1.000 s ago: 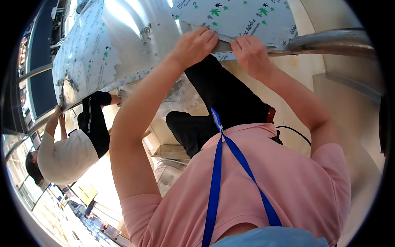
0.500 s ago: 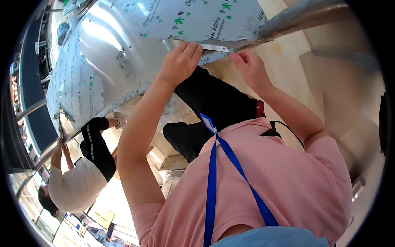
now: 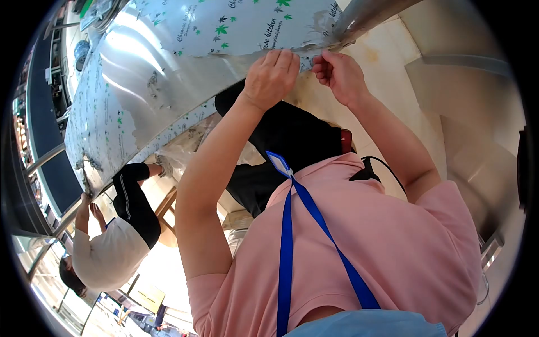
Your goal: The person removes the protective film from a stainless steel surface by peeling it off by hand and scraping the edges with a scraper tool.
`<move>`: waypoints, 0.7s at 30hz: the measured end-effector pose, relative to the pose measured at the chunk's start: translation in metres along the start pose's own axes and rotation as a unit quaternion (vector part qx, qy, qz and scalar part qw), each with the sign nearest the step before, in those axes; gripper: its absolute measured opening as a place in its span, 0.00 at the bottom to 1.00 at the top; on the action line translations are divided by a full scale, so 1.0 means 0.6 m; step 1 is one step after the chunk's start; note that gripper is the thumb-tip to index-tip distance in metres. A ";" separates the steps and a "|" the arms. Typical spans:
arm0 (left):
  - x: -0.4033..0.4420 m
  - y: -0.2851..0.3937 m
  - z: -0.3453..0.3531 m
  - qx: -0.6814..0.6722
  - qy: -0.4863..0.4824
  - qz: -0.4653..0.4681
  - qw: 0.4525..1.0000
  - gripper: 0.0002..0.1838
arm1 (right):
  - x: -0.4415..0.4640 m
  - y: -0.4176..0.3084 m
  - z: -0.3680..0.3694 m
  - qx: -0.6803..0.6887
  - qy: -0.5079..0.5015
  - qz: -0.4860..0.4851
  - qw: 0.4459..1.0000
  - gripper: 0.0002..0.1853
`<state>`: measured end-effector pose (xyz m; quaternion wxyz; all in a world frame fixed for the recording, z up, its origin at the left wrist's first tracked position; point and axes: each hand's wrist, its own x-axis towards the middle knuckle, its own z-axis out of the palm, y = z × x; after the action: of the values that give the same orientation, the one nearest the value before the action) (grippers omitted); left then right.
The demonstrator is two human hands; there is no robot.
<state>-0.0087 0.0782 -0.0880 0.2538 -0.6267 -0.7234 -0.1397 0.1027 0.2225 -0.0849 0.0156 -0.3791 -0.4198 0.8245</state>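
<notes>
My left hand (image 3: 272,78) is closed at the near edge of a metal sheet (image 3: 213,72), its fingertips on the rim. The flat utility knife blade it held a moment earlier is hidden now, behind the fingers. My right hand (image 3: 343,77) is closed beside it, thumb and forefinger pinched at the same edge; what they grip, if anything, does not show. Printed protective film (image 3: 236,28) with green leaves covers part of the sheet and ends in a ragged line beyond my left hand. Bare shiny metal shows along that line.
A metal tube (image 3: 365,19) runs past the sheet's right end. At the left, another person (image 3: 112,247) in a white top works at the sheet's far end. My blue lanyard (image 3: 286,247) hangs over my pink shirt. A wooden stool (image 3: 167,216) stands below.
My left hand has slid right along the edge, closer to my right hand. The blade that showed between them is out of sight. My right hand's fingers have curled in more.
</notes>
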 end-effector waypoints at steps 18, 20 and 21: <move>0.003 0.002 0.004 0.013 -0.026 0.003 1.000 0.10 | 0.018 -0.014 0.018 -0.003 0.084 0.000 0.996 0.11; 0.005 0.000 0.003 0.012 -0.023 0.004 1.000 0.10 | 0.019 -0.014 0.020 -0.015 0.081 -0.005 0.997 0.11; 0.004 -0.003 0.006 0.020 -0.010 0.012 1.000 0.10 | 0.020 -0.014 0.022 -0.017 0.082 -0.004 0.996 0.11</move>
<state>-0.0111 0.0816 -0.0897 0.2606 -0.6317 -0.7208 -0.1160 0.0830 0.2230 -0.0815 0.0467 -0.4442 -0.4322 0.7834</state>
